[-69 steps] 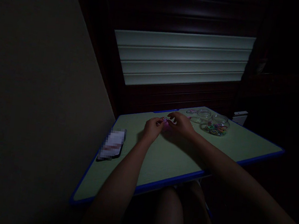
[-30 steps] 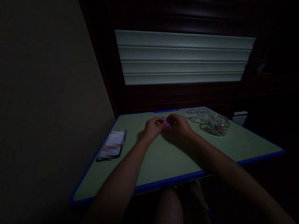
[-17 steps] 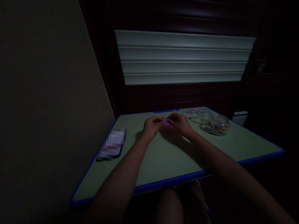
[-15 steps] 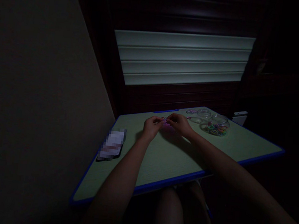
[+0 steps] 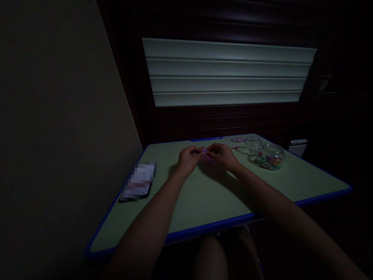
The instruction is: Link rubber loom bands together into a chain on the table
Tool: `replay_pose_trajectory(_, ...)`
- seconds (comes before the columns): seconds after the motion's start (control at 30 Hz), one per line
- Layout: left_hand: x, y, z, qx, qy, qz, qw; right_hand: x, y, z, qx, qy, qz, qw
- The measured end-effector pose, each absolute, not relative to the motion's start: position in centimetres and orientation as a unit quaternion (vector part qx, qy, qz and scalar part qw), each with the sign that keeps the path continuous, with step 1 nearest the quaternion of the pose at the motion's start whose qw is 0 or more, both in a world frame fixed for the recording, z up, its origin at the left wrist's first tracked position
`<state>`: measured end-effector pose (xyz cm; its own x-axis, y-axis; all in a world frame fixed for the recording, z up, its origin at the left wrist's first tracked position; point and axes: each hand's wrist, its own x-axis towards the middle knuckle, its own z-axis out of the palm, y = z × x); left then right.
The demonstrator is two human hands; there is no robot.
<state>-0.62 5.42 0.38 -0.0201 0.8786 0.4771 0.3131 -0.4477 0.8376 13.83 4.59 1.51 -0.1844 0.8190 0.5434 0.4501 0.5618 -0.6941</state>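
Over the far middle of the table, my left hand (image 5: 189, 159) and my right hand (image 5: 221, 155) are close together, fingertips pinched. Between them they hold a small pink-purple item (image 5: 205, 152), whose exact kind is too small and dark to make out. Part of it is hidden by the fingers. A faint pink patch (image 5: 211, 162) shows just below it, under my right hand. To the right of my right hand stands a clear round jar (image 5: 273, 150) holding several small coloured rings that look like hair ties (image 5: 267, 162).
The pale table (image 5: 199, 204) has a blue edge. A phone-like object with a blurred-out screen (image 5: 139, 182) lies at its left. Behind the jar are a clear round container (image 5: 253, 142), a clear lid (image 5: 245, 150) and a small pink item (image 5: 238, 139). A wall (image 5: 57, 120) rises at left.
The fingertips of my right hand have shifted slightly around the pink-purple item, which both hands still pinch. The view has moved a little; the other things stay in place.
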Motion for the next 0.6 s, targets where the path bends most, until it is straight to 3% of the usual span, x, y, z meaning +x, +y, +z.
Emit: replay_pose_trajectory(0.6, -0.53, 4.61, 0.71, 0.697, 0.453, 0.517, 0.205, 14.48, 3.44, 2.55, -0.454, -0.797, 0.070, 0.392)
